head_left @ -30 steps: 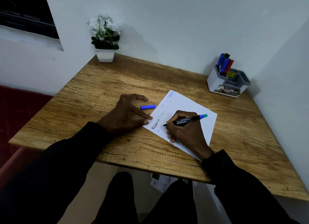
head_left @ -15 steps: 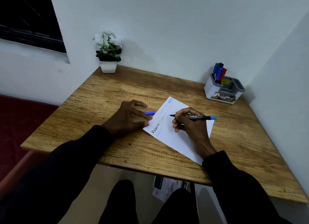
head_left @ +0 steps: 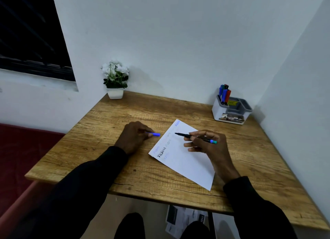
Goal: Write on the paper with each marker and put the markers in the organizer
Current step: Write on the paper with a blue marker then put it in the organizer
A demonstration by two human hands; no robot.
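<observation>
A white sheet of paper (head_left: 185,160) lies on the wooden table (head_left: 107,124), with several written words near its left edge. My right hand (head_left: 207,144) holds an uncapped black marker (head_left: 185,135) with a blue-teal end, its tip lifted above the paper and pointing left. My left hand (head_left: 134,137) rests on the table left of the paper, fingers closed around a blue marker cap (head_left: 156,134). A white and grey organizer (head_left: 232,112) at the back right holds several blue and red markers (head_left: 224,94).
A small white pot with white flowers (head_left: 115,81) stands at the table's back left corner. Walls close in behind and on the right. Papers lie on the floor under the table (head_left: 185,219). A red surface (head_left: 21,158) is at the left.
My right hand has lifted the marker off the paper and turned it level, tip pointing left. My left hand has slid off the paper's edge and closed on the blue cap.
</observation>
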